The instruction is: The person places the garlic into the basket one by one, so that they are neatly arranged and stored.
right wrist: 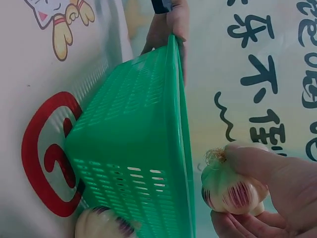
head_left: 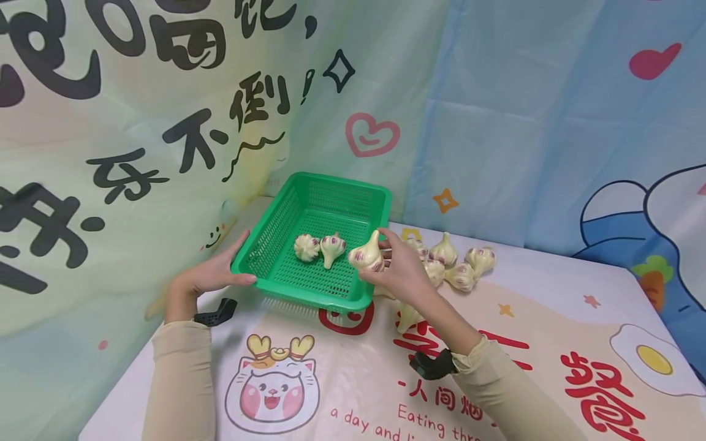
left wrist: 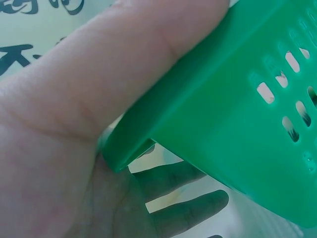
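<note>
My left hand [head_left: 217, 269] holds the near left corner of a green plastic basket [head_left: 314, 300], its thumb [left wrist: 163, 34] along the rim and its other fingers down the outer side. With my right hand [head_left: 405, 263] I pinch a garlic bulb [head_left: 366, 254] between thumb and fingers, over the basket's right side. In the right wrist view this garlic bulb [right wrist: 235, 191] shows purple streaks and a tuft of roots. Inside the basket lie two more bulbs, a rounded one [head_left: 306, 247] and one with its stem toward me [head_left: 332, 247].
Several garlic bulbs [head_left: 460, 275] lie in a group right of the basket, and one [head_left: 408, 317] sits nearer, below my right wrist. A printed cloth [head_left: 353, 380] covers the table. Patterned curtains [head_left: 496, 122] stand behind and on the left.
</note>
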The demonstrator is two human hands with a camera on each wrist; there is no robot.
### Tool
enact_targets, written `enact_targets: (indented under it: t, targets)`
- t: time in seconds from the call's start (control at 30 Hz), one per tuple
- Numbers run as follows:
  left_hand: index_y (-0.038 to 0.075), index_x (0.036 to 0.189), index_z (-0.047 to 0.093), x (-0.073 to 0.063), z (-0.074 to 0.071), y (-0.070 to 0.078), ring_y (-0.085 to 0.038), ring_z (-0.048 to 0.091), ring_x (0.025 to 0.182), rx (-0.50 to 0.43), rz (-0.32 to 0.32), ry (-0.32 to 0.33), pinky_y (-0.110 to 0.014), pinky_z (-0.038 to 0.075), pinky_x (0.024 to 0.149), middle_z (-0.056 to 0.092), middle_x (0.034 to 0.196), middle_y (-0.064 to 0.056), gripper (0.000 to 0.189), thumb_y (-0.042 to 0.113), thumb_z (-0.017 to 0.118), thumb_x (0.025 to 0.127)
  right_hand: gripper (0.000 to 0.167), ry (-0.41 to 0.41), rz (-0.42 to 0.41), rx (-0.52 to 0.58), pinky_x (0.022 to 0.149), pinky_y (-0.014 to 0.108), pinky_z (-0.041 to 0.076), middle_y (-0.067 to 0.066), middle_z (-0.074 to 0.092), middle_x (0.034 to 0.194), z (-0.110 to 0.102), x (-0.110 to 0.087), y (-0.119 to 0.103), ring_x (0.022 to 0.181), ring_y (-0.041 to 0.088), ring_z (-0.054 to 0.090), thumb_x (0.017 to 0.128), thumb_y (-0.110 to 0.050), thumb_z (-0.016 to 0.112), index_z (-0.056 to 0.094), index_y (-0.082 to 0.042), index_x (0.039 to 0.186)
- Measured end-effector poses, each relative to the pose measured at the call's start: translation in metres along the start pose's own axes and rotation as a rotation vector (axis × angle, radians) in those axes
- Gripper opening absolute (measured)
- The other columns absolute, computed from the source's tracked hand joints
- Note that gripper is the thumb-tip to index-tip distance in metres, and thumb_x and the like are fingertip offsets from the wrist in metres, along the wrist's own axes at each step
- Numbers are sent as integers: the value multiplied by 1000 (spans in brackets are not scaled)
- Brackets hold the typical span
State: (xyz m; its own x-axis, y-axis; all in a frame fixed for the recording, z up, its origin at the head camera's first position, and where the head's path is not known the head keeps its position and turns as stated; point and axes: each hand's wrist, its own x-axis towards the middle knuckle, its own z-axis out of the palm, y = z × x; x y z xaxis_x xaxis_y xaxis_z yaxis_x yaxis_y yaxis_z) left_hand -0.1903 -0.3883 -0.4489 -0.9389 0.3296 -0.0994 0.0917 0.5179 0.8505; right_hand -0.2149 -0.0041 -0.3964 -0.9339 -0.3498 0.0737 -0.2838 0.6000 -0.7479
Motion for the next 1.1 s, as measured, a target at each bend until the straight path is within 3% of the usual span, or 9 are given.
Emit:
enact_targets:
  t: [0.53,0.83,1.0,1.1]
  targets:
    - [25,152,-14,0,-1,-1,-37,6,142,6,-31,5,-60,10,111,-9,159,-17,111,28,72,82,96,-90,3,-50,80,37,53,9,51,135,6,44,-11,117,24,56,74,-33,80,25,-16,150]
    - [24,152,-15,-1,-1,2,-38,12,140,1,-15,-2,-60,11,111,-5,158,-20,111,28,72,82,93,-88,18,-105,67,32,48,10,53,132,9,65,-15,89,20,59,76,-34,78,25,-14,149]
    - [23,152,-14,0,0,2,-37,11,141,0,-16,-3,-59,11,112,-4,158,-20,111,29,72,83,93,-88,60,-110,73,36,48,11,51,136,10,76,-10,87,22,58,78,-36,76,23,-11,150]
    - [23,152,-14,0,-1,1,-36,10,141,-4,-19,-2,-59,11,112,-5,158,-19,112,29,73,82,94,-85,94,-106,80,40,49,13,50,137,12,83,-4,96,26,59,78,-36,76,22,-10,150]
